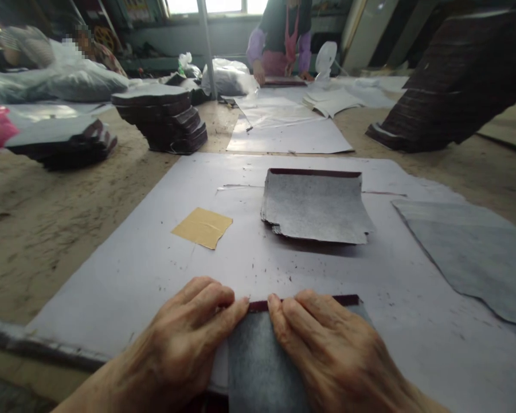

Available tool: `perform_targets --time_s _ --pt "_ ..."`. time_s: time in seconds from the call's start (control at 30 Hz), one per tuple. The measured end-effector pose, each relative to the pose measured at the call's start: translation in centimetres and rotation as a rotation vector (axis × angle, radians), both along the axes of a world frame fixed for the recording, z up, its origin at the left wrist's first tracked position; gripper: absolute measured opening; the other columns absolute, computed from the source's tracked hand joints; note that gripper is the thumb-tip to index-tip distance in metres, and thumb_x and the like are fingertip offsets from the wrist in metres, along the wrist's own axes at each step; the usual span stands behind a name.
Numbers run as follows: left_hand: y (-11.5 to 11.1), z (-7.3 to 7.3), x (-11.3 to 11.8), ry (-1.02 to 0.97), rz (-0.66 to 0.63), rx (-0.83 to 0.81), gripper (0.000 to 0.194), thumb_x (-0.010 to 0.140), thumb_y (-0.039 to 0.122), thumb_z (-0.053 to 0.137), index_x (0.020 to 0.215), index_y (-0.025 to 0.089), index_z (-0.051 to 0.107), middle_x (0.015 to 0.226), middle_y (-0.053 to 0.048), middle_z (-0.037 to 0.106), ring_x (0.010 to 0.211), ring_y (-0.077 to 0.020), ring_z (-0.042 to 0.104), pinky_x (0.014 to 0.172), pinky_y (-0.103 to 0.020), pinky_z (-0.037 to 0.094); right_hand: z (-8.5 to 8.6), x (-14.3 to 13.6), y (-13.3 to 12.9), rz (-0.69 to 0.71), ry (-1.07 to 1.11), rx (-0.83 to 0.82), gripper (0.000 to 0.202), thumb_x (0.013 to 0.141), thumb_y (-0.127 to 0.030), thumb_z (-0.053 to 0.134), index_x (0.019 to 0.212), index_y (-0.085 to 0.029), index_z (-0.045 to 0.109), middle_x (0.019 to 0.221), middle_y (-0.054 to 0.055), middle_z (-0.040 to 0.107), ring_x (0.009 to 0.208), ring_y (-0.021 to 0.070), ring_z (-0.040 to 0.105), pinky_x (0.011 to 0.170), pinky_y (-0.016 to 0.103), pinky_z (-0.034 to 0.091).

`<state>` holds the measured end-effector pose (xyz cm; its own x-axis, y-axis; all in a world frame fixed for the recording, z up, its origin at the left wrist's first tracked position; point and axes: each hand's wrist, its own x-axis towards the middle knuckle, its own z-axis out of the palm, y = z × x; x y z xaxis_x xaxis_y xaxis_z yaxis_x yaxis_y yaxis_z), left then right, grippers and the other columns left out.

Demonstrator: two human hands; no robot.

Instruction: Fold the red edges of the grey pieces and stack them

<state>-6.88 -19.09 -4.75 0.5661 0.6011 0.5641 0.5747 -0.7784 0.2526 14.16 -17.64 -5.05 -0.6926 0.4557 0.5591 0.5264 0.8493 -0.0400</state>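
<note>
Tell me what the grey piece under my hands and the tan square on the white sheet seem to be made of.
Grey piece: probably matte felt-like fabric or fibrous paper, with mottled grain and a dark maroon edge strip. Tan square: looks like creased kraft paper or tape, flat with a dull sheen. White sheet: likely smooth paper or card.

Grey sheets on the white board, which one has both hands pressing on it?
The nearest grey sheet, with the dark red top edge, under the left hand and right hand. The others lie untouched.
</note>
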Motion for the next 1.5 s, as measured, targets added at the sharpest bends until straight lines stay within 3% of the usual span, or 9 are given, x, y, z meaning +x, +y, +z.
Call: perform_targets --time_s 0.23,0.5,0.73,0.83,0.93,1.03,1.23,1.5 --pt "-0.3 -0.5 0.3 0.054 0.002 0.038 0.028 0.082 0.003 0.039 0.106 0.002 0.054 0.082 -0.011 0.053 0.078 -0.0178 0.048 0.065 -0.033 0.047 0.3 -0.1 -0.1 -0.01 -0.058 -0.006 0.033 0.087 -0.009 0.032 0.108 -0.006 0.058 0.081 0.007 0.06 0.069 0.0164 0.05 0.059 0.03 0.043" --pt "-0.4 0.4 -0.3 0.06 0.041 0.076 0.036 0.078 0.002 0.037 0.109 0.006 0.055 0.088 -0.011 0.057 0.079 -0.0176 0.051 0.068 -0.035 0.043 0.8 -0.4 0.2 0.008 -0.127 -0.017 0.037 0.086 -0.007 0.028 0.107 -0.01 0.058 0.079 0.006 0.059 0.068 0.0162 0.052 0.056 0.029 0.042" --pt "-3.3 -1.6 0.9 0.008 0.194 0.238 0.023 0.084 0.009 0.042 0.093 0.01 0.064 0.088 -0.008 0.064 0.085 -0.0186 0.057 0.075 -0.034 0.044 0.4 -0.1 0.5 0.016 -0.139 -0.016 0.038 0.088 -0.012 0.027 0.112 -0.014 0.057 0.093 0.008 0.06 0.083 0.0206 0.052 0.067 0.033 0.046" --pt "-4.0 -1.6 1.4 0.077 0.247 0.198 0.021 0.083 0.008 0.046 0.092 0.011 0.064 0.09 -0.007 0.065 0.089 -0.0183 0.057 0.08 -0.032 0.046 0.7 -0.4 1.1 0.108 -0.106 -0.077 0.037 0.087 -0.011 0.028 0.108 -0.012 0.058 0.099 0.009 0.059 0.09 0.0219 0.05 0.074 0.036 0.046" --pt "-4.2 -1.2 1.5 0.05 0.26 0.184 0.02 0.082 0.006 0.047 0.091 0.009 0.064 0.089 -0.009 0.066 0.089 -0.0191 0.058 0.08 -0.034 0.047 0.8 -0.8 1.8 0.213 -0.032 -0.245 0.037 0.084 -0.008 0.03 0.108 -0.011 0.058 0.092 0.009 0.057 0.084 0.0189 0.048 0.073 0.033 0.047" --pt "-4.1 -1.5 1.6 0.019 0.26 0.176 0.019 0.082 0.007 0.047 0.089 0.01 0.065 0.088 -0.009 0.065 0.087 -0.0185 0.058 0.077 -0.034 0.048 0.7 -1.2 2.1 0.224 0.03 -0.347 0.037 0.08 -0.006 0.036 0.11 -0.013 0.057 0.087 0.008 0.054 0.081 0.016 0.047 0.072 0.03 0.047" --pt "-3.8 -3.4 2.1 -0.142 0.278 0.262 0.023 0.085 0.009 0.041 0.086 0.01 0.065 0.088 -0.008 0.063 0.086 -0.0176 0.055 0.076 -0.035 0.045 0.3 -1.3 2.0 0.185 0.015 -0.334 0.039 0.081 -0.009 0.037 0.114 -0.017 0.055 0.089 0.009 0.051 0.082 0.0174 0.046 0.071 0.034 0.047" --pt "-3.9 -3.1 2.1 -0.128 0.251 0.209 0.027 0.08 0.006 0.04 0.095 0.007 0.062 0.091 -0.012 0.06 0.087 -0.0202 0.053 0.074 -0.037 0.046 0.4 -1.3 1.6 0.165 0.034 -0.354 0.041 0.083 -0.009 0.038 0.113 -0.03 0.056 0.086 0.005 0.049 0.077 0.0158 0.046 0.065 0.031 0.045"
